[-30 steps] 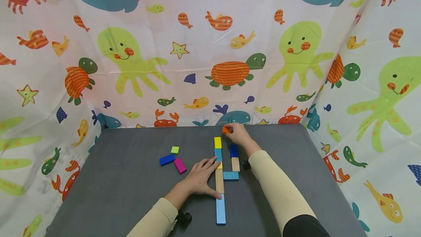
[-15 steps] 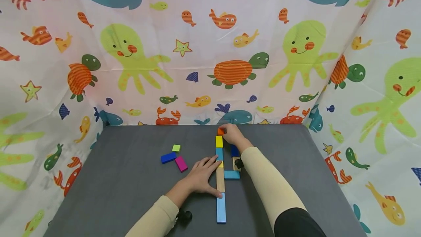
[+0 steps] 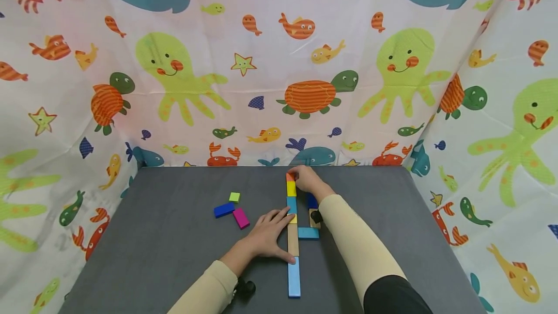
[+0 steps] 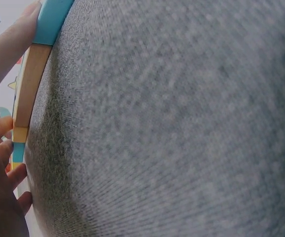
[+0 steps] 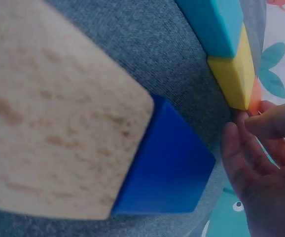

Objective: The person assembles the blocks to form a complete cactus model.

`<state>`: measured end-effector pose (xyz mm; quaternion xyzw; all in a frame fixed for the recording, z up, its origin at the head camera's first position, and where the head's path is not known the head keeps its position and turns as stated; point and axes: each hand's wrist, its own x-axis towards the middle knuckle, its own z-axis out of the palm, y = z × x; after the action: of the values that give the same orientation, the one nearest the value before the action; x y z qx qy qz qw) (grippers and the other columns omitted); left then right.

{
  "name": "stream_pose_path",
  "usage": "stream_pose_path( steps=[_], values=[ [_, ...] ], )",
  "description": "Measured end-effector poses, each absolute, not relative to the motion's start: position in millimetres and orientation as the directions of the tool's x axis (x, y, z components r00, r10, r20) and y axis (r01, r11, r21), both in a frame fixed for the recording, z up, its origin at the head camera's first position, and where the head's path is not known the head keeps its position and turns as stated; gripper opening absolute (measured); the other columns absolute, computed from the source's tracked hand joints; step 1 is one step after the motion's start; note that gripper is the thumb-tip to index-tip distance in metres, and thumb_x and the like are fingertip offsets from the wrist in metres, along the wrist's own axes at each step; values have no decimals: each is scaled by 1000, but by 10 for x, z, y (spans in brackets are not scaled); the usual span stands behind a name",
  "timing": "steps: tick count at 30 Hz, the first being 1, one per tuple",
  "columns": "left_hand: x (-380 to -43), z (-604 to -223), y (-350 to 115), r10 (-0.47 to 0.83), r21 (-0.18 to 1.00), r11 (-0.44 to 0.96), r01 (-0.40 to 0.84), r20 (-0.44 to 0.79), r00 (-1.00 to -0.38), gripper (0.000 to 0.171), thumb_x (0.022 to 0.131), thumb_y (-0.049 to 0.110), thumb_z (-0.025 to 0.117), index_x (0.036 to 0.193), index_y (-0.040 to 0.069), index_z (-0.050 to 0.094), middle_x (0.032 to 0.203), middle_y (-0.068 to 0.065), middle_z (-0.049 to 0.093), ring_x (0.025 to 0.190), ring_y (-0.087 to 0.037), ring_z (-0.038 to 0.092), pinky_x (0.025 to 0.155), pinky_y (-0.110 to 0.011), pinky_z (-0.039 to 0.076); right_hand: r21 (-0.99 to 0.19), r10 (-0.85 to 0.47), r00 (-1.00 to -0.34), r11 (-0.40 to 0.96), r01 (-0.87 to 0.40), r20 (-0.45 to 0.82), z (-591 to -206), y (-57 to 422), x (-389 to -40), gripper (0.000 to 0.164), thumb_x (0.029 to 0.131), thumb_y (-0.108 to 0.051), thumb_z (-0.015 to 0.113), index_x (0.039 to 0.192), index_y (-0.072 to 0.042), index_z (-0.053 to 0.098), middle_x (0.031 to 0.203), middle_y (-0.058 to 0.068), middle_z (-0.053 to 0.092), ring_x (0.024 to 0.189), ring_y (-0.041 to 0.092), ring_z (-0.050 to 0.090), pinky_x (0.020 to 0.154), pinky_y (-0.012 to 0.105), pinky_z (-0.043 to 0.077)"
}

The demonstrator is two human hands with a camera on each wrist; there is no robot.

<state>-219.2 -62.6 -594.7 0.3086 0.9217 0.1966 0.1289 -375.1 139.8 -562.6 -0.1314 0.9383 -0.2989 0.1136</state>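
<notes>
A straight row of blocks runs away from me on the grey table. From near to far it has a light blue block (image 3: 294, 277), a wooden block (image 3: 293, 241), a small yellow block (image 3: 293, 219), a teal block (image 3: 291, 203) and a yellow block (image 3: 291, 188). My right hand (image 3: 308, 181) pinches an orange block (image 3: 289, 177) against the far end of that yellow block; in the right wrist view the fingers partly hide the orange block (image 5: 255, 96). My left hand (image 3: 263, 237) rests along the row's left side, fingers and thumb spread, thumb tip at the light blue block.
Right of the row, a teal block (image 3: 308, 233) lies crosswise, with a wooden block (image 3: 313, 222) and a blue block (image 3: 312, 201) beyond it, partly under my right arm. Loose green (image 3: 234, 197), blue (image 3: 224, 210) and magenta (image 3: 241, 218) blocks lie left. A patterned curtain (image 3: 261, 105) hangs behind.
My right hand has brought the orange block leftward and then nearer, from right of the row's far end up to the yellow block. The left hand has stayed in place.
</notes>
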Motion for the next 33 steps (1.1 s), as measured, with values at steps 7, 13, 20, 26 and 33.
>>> stream_pose_path(
  steps=[7, 13, 20, 26, 33],
  values=[
    [-2198, -5933, -624, 619, 440, 733, 519, -112, -777, 128, 69, 85, 79, 170, 27, 27, 179, 1, 16, 159, -30, 24, 125, -61, 24, -621, -322, -938, 764, -175, -131, -5617, 1416, -3723, 48, 99, 6, 49, 143, -6, 67, 147, 19, 63, 91, 30, 59, 70, 30, 44],
    [-2194, -5936, -637, 622, 460, 723, 515, -109, -776, 127, 70, 82, 80, 170, 26, 28, 179, 0, 16, 159, -32, 23, 125, -63, 23, -633, -329, -940, 748, -200, -92, -5505, 1450, -3676, 49, 99, 4, 46, 143, -5, 66, 148, 19, 62, 85, 26, 58, 68, 32, 44],
    [-2189, -5932, -622, 614, 443, 736, 512, -120, -780, 128, 69, 84, 80, 170, 25, 28, 179, 0, 17, 159, -31, 23, 125, -62, 24, -644, -332, -942, 711, -282, 46, -5373, 1591, -3418, 42, 104, -5, 53, 145, -5, 64, 141, 18, 65, 99, 29, 66, 86, 45, 56],
    [-2199, -5941, -622, 625, 464, 720, 515, -112, -773, 126, 70, 81, 81, 170, 23, 29, 178, -3, 17, 159, -34, 23, 124, -64, 24, -618, -367, -924, 703, -352, 108, -5321, 1741, -3048, 47, 105, -22, 68, 149, -5, 60, 154, 18, 57, 136, 41, 59, 111, 59, 48],
    [-2194, -5954, -616, 627, 470, 717, 515, -112, -771, 127, 70, 83, 80, 169, 21, 30, 178, -4, 18, 158, -36, 24, 123, -65, 23, -570, -436, -896, 717, -402, 82, -5426, 1966, -2583, 67, 99, -30, 77, 153, -1, 53, 161, 23, 48, 147, 46, 46, 117, 65, 38]
  ],
)
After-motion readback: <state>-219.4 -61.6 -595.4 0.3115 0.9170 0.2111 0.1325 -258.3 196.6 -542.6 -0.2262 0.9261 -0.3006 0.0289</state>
